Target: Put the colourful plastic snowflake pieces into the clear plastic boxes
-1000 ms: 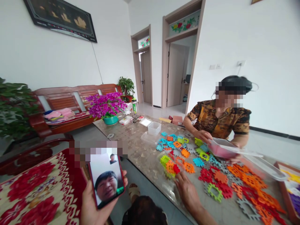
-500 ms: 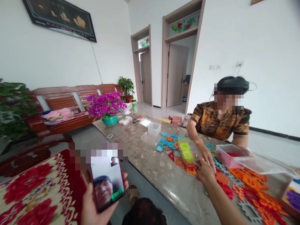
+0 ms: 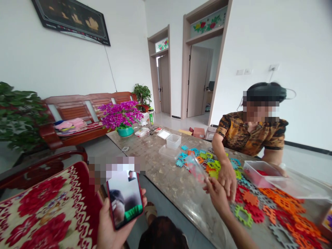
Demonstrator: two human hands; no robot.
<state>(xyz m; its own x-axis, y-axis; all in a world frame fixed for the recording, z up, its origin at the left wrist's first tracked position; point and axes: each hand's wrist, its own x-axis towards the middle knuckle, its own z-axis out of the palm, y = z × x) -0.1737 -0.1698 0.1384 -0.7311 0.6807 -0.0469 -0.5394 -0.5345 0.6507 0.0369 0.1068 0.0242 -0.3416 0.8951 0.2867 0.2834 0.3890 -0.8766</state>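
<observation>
My left hand [image 3: 110, 226] holds a red-cased phone [image 3: 125, 199] upright over my lap, its screen showing a video call. My right hand [image 3: 217, 196] reaches over the marble table [image 3: 171, 183] and grips a tilted clear plastic box [image 3: 195, 167], which is blurred. A seated person's hand [image 3: 227, 177] rests right against mine. Green foam pieces [image 3: 213, 164] lie beside the box. Colourful foam puzzle pieces [image 3: 250, 200] cover the table to the right.
The person in a patterned shirt [image 3: 249, 136] sits across the table beside a clear box with red pieces [image 3: 257, 172] and a clear lid [image 3: 295, 186]. Small clear boxes [image 3: 173, 140], a purple flower pot [image 3: 120, 119], a wooden bench [image 3: 77, 114] and a red cushion [image 3: 38, 207] are to the left.
My right hand went from the near pieces to the clear box of green pieces by the other person's hand. The box tipped and the green pieces now lie on the table. The phone stayed put.
</observation>
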